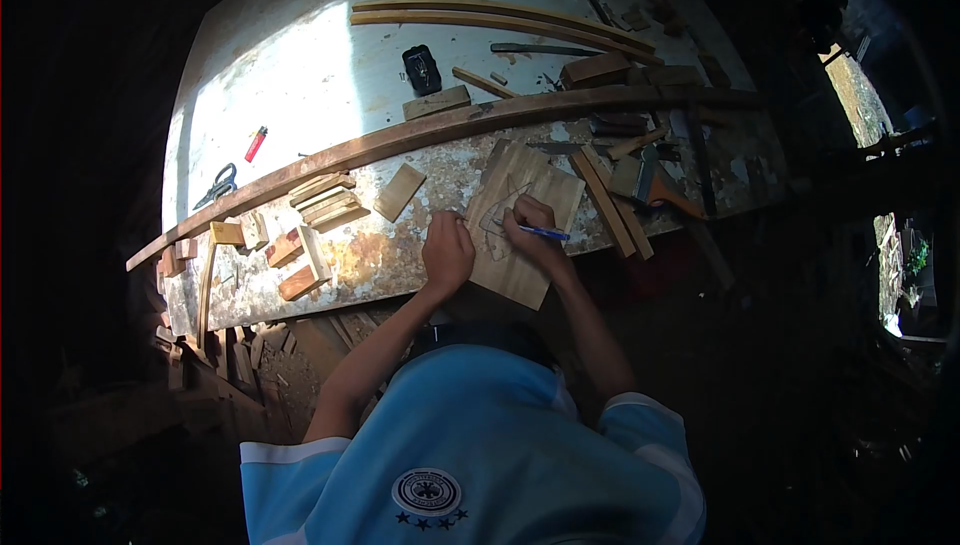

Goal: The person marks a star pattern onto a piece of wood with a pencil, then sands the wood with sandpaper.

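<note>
My right hand [533,230] is closed around a blue pen [546,233], its tip end down at a flat wooden board [520,275]. Pencil-like curved lines [508,200] are drawn on the board's face, partly hidden by that hand. The board lies tilted across the bench's near edge and overhangs it. My left hand [449,253] rests at the board's left edge with fingers curled in; what they hold, if anything, is hidden. A small wooden rectangle [400,192] lies just beyond the left hand.
A long wooden strip [350,153] crosses the workbench [385,255]. Wood offcuts [325,203], scissors [218,185] and a red lighter [256,144] lie left. Right are two slats [612,207] and an orange-handled tool [672,192]. A black case [421,70] sits behind.
</note>
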The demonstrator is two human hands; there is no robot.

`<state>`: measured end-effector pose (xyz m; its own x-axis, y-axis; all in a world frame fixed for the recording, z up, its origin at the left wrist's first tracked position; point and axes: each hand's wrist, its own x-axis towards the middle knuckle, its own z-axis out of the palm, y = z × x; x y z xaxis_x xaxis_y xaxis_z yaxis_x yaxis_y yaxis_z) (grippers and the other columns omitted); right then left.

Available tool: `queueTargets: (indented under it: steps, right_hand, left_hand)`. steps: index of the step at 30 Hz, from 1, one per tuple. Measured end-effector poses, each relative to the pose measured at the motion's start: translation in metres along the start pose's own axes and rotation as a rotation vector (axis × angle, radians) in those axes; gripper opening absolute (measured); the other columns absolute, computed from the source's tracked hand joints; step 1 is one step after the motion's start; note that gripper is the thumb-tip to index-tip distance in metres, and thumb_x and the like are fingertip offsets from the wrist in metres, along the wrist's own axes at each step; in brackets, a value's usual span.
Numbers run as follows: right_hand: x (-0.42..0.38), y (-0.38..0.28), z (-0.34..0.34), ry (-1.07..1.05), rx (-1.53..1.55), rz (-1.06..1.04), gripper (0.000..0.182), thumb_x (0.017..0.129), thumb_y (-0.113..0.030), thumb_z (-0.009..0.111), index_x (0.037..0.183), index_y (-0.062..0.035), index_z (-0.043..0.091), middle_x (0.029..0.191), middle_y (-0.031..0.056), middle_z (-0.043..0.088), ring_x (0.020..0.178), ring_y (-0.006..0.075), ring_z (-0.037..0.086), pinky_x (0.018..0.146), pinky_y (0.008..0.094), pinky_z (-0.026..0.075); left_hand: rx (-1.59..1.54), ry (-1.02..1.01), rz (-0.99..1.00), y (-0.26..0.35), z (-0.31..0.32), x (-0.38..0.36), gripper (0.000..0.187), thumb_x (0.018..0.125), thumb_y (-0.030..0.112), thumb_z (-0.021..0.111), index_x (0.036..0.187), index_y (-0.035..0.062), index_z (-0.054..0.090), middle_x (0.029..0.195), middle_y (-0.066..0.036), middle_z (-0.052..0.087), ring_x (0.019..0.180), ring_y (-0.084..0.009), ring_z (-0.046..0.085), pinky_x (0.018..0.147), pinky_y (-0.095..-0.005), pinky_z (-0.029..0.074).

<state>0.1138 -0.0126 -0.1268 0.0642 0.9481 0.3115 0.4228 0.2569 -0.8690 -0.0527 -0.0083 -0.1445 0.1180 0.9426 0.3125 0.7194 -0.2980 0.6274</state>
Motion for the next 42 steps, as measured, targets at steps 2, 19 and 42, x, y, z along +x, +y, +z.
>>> queueTargets:
  steps: [2, 19, 42]
  right_hand:
    - [-0.001, -0.003, 0.0, -0.045, 0.062, -0.042, 0.026, 0.078, 0.0, 0.059, 0.062, 0.0017, 0.039, 0.059, 0.0092, 0.039, 0.052, 0.0184, 0.041, 0.051, 0.0343, 0.034]
    - [0.005, 0.0, 0.003, 0.267, -0.067, 0.092, 0.024, 0.079, 0.001, 0.059, 0.063, 0.0022, 0.041, 0.063, 0.0132, 0.043, 0.055, 0.0263, 0.047, 0.052, 0.037, 0.036]
    - [0.051, 0.031, -0.014, 0.201, 0.079, 0.221, 0.03, 0.08, -0.012, 0.059, 0.061, -0.0028, 0.038, 0.057, 0.0006, 0.037, 0.056, 0.0096, 0.035, 0.053, 0.0301, 0.032]
  left_hand:
    - [0.008, -0.007, 0.002, -0.001, 0.001, 0.001, 0.008, 0.086, 0.007, 0.049, 0.093, 0.0017, 0.051, 0.087, -0.017, 0.052, 0.082, -0.0365, 0.055, 0.069, -0.045, 0.044]
    - [-0.024, -0.019, -0.035, 0.002, -0.002, 0.001, 0.011, 0.089, 0.009, 0.046, 0.094, 0.0016, 0.052, 0.089, -0.018, 0.053, 0.083, -0.0375, 0.055, 0.071, -0.0451, 0.044]
    - [-0.048, 0.0, -0.053, 0.001, -0.001, 0.0, 0.011, 0.089, 0.01, 0.046, 0.093, 0.0016, 0.053, 0.088, -0.019, 0.054, 0.084, -0.0384, 0.055, 0.072, -0.0448, 0.044]
